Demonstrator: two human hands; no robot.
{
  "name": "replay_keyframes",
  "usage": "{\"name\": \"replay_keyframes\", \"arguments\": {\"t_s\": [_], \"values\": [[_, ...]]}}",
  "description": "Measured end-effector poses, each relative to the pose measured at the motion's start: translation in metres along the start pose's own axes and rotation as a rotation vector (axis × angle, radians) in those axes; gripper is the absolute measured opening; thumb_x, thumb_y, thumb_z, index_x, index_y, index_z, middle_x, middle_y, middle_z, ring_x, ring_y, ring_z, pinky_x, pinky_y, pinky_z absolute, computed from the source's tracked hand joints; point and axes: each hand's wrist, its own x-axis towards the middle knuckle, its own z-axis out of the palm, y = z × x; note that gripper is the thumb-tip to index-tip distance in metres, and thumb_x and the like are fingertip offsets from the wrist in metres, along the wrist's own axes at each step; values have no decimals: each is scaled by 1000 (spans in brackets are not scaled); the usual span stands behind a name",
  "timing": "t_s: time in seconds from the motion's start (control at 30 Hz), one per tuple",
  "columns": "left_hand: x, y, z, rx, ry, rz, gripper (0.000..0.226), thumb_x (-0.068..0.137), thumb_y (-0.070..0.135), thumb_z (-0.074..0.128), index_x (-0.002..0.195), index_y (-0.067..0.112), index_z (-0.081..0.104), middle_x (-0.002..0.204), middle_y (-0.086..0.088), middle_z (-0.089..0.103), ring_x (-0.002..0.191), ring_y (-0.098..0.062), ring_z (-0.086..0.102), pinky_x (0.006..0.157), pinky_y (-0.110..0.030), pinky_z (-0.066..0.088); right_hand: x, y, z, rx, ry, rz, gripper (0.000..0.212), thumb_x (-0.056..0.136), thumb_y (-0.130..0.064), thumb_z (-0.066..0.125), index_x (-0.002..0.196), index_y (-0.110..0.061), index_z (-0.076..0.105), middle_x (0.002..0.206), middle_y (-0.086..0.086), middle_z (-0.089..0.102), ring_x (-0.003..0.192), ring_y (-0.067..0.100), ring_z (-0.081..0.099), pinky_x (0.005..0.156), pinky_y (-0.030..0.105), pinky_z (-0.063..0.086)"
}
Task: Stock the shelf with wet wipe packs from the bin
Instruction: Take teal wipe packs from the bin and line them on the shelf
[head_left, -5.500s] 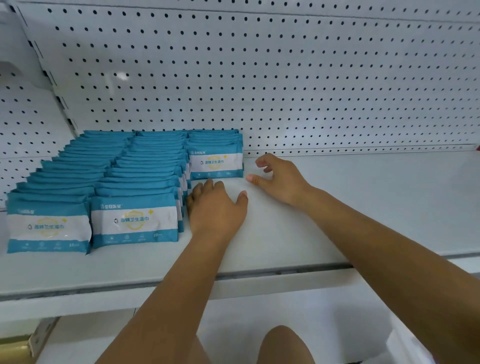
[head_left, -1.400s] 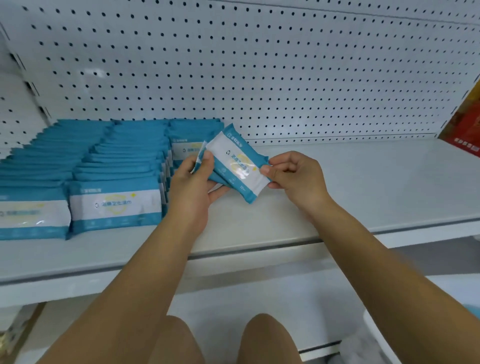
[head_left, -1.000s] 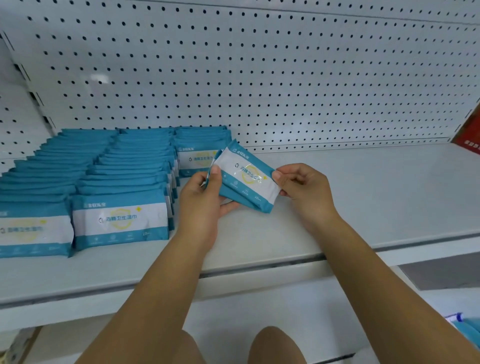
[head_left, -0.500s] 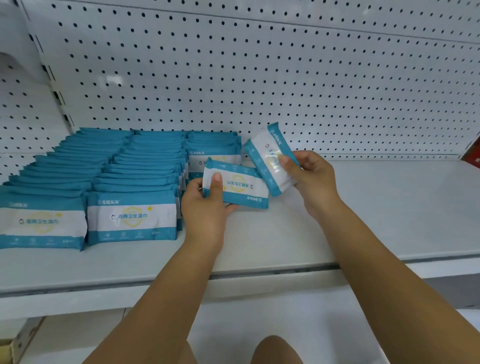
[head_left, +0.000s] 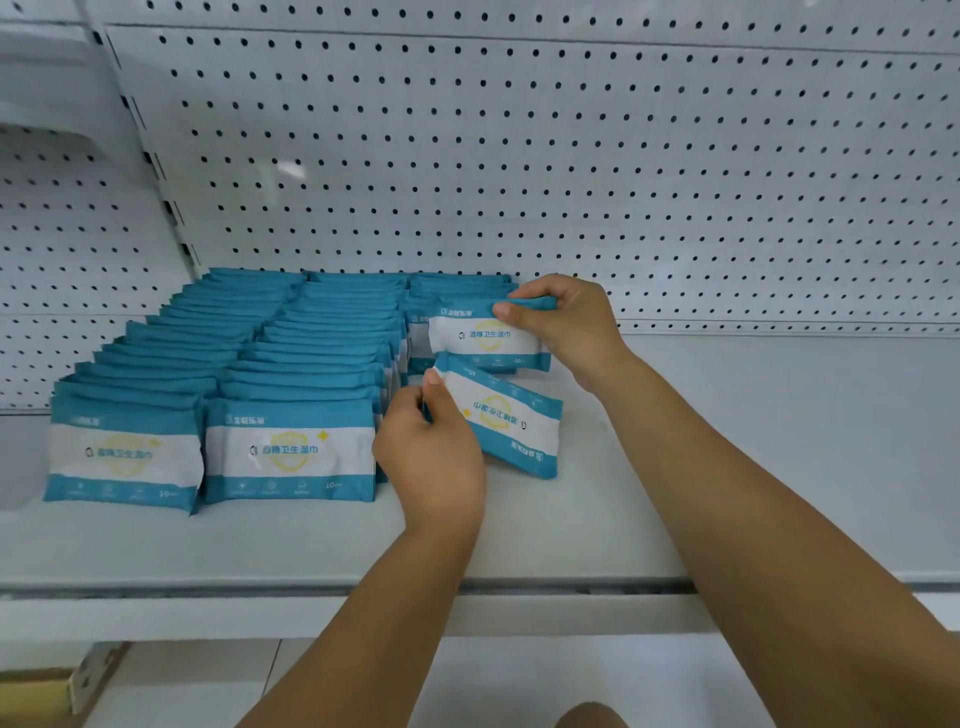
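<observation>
White shelf (head_left: 727, 467) — teal-and-white wipe packs (head_left: 289, 449), yellow emblems

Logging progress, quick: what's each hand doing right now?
Left hand: pinching an upside-down wipe pack.
Right hand: gripping an upright wipe pack.

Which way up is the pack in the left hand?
Upside down: the wet wipe pack in the left hand shows inverted print.

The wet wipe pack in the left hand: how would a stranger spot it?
On the white shelf, look right of the teal pack rows. The left hand pinches one wet wipe pack by its corner; only its print is upside down.
</observation>
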Motion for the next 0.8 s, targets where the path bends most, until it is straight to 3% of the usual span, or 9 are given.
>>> {"name": "replay_keyframes", "arguments": {"t_s": [0.13,0.3,0.5,0.6,0.7,0.8], "values": [[0,-1,0,43,14,22,41,104,33,50,69,11,52,60,-5,53,55,-14,46,56,-33,44,3,18,8,-91,-12,-40,15,74,-21,90,78,-28,78,90,-8,74,84,4,64,94,35,55],[1,-3,0,78,11,22,42,104,35,48,71,10,54,61,-3,52,55,-12,44,53,-24,39,8,25,14,-106,3,-88,16,74,-20,89,79,-30,77,85,-8,74,75,9,59,83,35,55],[4,-4,1,48,11,21,43,103,37,49,72,8,55,66,-7,57,61,-16,52,60,-34,50,0,20,11,-123,42,-60,20,87,-28,78,105,-18,77,94,0,74,69,14,64,71,30,56],[6,-10,2,-11,-20,-24,44,99,50,50,74,15,58,74,-6,66,74,-26,67,66,-50,60,-16,8,-4,-170,93,-77,12,90,-36,74,97,-26,75,94,-11,73,75,14,64,75,26,55],[7,-12,2,-51,-78,-33,44,94,59,50,75,21,62,78,-5,70,79,-28,71,65,-53,61,-34,-7,-11,-158,-53,-63,9,90,-35,74,92,-27,73,89,-8,74,74,1,63,71,15,50],[5,-6,0,-158,-148,-63,36,100,45,54,84,16,67,83,-5,73,82,-21,73,59,-41,62,-41,-11,-14,-154,-297,26,17,89,-38,74,100,-24,75,96,-1,77,80,4,68,70,18,51]]}}
